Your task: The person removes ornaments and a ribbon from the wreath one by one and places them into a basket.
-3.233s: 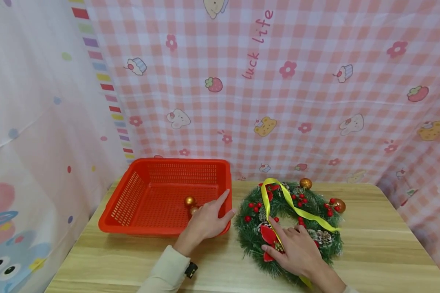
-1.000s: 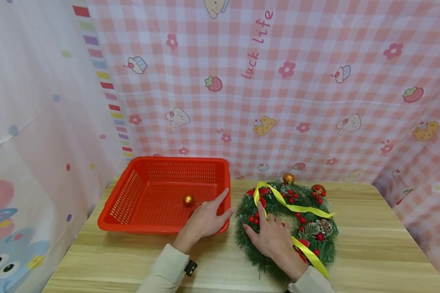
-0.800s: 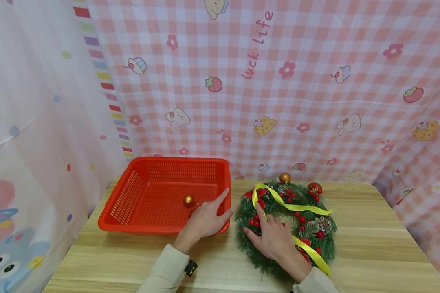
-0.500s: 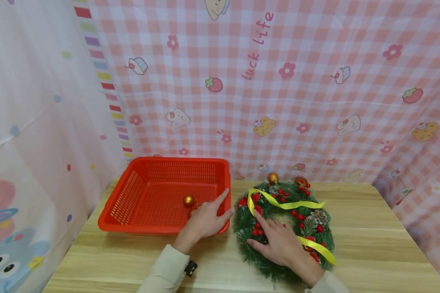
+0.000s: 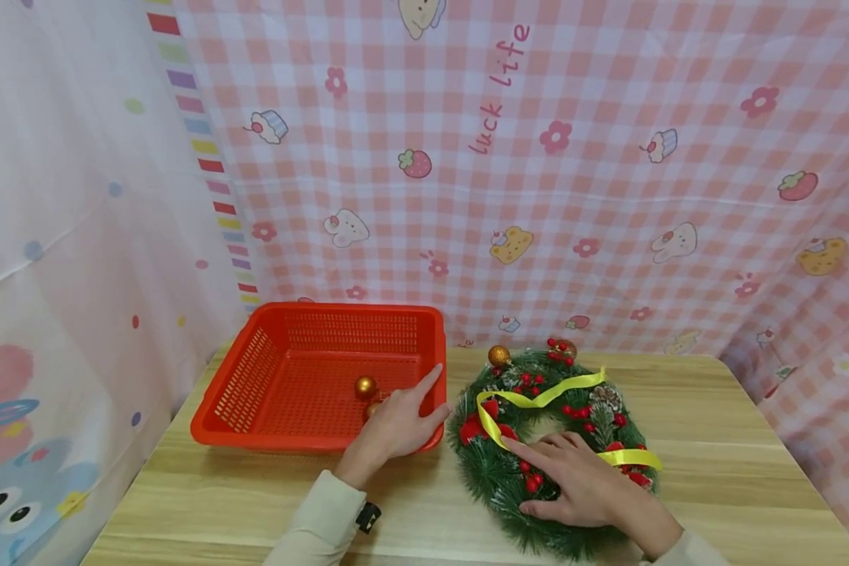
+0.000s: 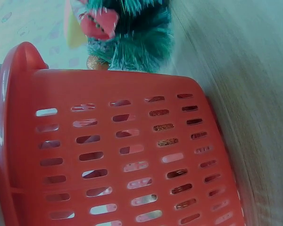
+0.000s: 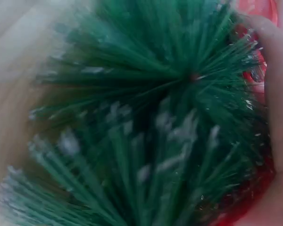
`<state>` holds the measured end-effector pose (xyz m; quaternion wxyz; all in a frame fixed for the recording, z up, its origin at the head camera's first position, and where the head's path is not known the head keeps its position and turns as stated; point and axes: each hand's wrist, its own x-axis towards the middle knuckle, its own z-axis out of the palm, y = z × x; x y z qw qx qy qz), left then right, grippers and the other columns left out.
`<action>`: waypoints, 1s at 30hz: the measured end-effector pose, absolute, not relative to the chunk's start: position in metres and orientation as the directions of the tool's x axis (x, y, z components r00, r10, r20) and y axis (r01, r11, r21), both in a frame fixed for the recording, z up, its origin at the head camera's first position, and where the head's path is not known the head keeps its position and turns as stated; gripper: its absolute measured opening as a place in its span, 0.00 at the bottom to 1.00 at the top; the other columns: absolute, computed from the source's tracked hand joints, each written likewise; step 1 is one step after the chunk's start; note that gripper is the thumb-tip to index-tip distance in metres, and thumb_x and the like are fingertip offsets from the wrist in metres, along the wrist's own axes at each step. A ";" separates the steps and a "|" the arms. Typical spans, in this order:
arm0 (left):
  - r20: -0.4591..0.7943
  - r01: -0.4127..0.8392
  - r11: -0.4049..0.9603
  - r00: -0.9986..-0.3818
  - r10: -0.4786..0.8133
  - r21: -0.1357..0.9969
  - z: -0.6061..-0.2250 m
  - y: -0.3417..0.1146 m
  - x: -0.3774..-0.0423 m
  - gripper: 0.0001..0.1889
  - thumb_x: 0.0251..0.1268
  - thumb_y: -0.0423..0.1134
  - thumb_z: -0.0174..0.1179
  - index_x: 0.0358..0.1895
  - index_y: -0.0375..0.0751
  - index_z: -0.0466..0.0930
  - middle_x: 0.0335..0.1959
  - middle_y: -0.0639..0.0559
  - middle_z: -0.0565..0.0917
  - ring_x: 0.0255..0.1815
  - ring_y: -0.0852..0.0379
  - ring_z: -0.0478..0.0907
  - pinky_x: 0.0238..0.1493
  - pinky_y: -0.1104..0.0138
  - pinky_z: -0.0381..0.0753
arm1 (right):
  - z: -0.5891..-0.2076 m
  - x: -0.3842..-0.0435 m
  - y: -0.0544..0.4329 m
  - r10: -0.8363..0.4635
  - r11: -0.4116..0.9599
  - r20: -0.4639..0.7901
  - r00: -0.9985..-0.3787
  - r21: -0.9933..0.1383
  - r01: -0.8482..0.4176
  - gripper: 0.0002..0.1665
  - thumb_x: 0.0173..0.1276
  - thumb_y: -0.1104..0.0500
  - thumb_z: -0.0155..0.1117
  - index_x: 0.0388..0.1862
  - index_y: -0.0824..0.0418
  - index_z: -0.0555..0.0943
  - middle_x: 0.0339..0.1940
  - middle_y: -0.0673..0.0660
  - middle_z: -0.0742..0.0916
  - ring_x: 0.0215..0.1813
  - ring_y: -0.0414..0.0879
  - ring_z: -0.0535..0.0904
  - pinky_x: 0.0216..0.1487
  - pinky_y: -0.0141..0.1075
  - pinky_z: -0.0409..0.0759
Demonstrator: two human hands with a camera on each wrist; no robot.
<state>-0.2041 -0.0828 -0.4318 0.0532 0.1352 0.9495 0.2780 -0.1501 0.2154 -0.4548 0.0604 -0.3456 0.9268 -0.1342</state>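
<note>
Right hand (image 5: 583, 481): thumb and forefinger spread over wreath (image 5: 490, 470), seemingly arranging ribbon (image 5: 538, 401); left hand (image 5: 394, 427): likewise spread, at basket (image 5: 276, 442); next probably calls for pinching ribbon.

Orange-red is shown by the basket (image 5: 208, 431), with gold picked up by the balls (image 5: 365, 387) inside, while the deep green wreath (image 5: 483, 470) is splashed with red by berries (image 5: 534, 482) and petals (image 5: 471, 429), streaked with vivid yellow by the ribbon (image 5: 538, 400) and flecked brown-and-white by the pinecone (image 5: 606, 398)! Pale, streaky wood grain is carried by the tabletop (image 5: 722, 472), and cream is worn on the sleeve (image 5: 317, 515) beside a black wristband (image 5: 369, 517). Behind, the curtain (image 5: 467, 196) is covered in pink-and-white gingham printed with red strawberries (image 5: 417, 163) and pink flowers (image 5: 555, 137), its edge strip (image 5: 211, 166) blocked in many colours!
</note>
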 end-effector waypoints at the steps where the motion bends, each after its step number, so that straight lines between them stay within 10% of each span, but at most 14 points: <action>1: -0.023 0.230 0.807 -0.957 0.288 0.544 -0.431 -0.083 -0.204 0.36 0.71 0.64 0.49 0.79 0.63 0.53 0.46 0.38 0.84 0.43 0.48 0.82 0.40 0.54 0.79 | -0.454 -0.149 0.219 -0.667 0.715 -0.009 -0.745 -0.286 -0.638 0.46 0.66 0.26 0.54 0.79 0.37 0.56 0.62 0.49 0.82 0.65 0.55 0.73 0.63 0.64 0.63; 7: -0.021 0.238 0.801 -0.954 0.298 0.549 -0.430 -0.083 -0.204 0.36 0.72 0.63 0.50 0.79 0.61 0.52 0.29 0.45 0.79 0.34 0.52 0.78 0.36 0.57 0.77 | -0.443 -0.140 0.227 -0.668 0.718 0.002 -0.744 -0.263 -0.645 0.44 0.66 0.29 0.58 0.78 0.38 0.61 0.63 0.56 0.81 0.68 0.60 0.69 0.61 0.72 0.57; 17: -0.028 0.240 0.810 -0.954 0.300 0.535 -0.431 -0.083 -0.204 0.37 0.71 0.64 0.49 0.79 0.61 0.52 0.26 0.47 0.78 0.33 0.53 0.77 0.35 0.57 0.76 | -0.422 -0.154 0.181 -0.280 0.873 -0.036 -0.959 -0.425 -0.239 0.55 0.65 0.23 0.49 0.81 0.54 0.55 0.66 0.66 0.77 0.63 0.67 0.73 0.57 0.71 0.65; 27: -0.020 0.237 0.805 -0.955 0.295 0.544 -0.433 -0.083 -0.204 0.36 0.71 0.64 0.49 0.79 0.60 0.53 0.28 0.47 0.79 0.32 0.53 0.77 0.37 0.56 0.77 | -0.429 -0.187 0.128 0.042 0.919 -0.198 -0.979 -0.377 0.115 0.53 0.75 0.30 0.39 0.81 0.64 0.41 0.29 0.62 0.86 0.20 0.54 0.77 0.25 0.48 0.74; 30: -0.014 0.238 0.807 -0.956 0.291 0.541 -0.433 -0.083 -0.204 0.37 0.71 0.64 0.49 0.79 0.60 0.53 0.26 0.50 0.77 0.31 0.55 0.77 0.37 0.57 0.77 | -0.437 -0.189 0.118 0.066 0.928 -0.207 -0.976 -0.347 0.137 0.52 0.76 0.31 0.38 0.81 0.64 0.40 0.40 0.69 0.87 0.22 0.55 0.78 0.27 0.51 0.75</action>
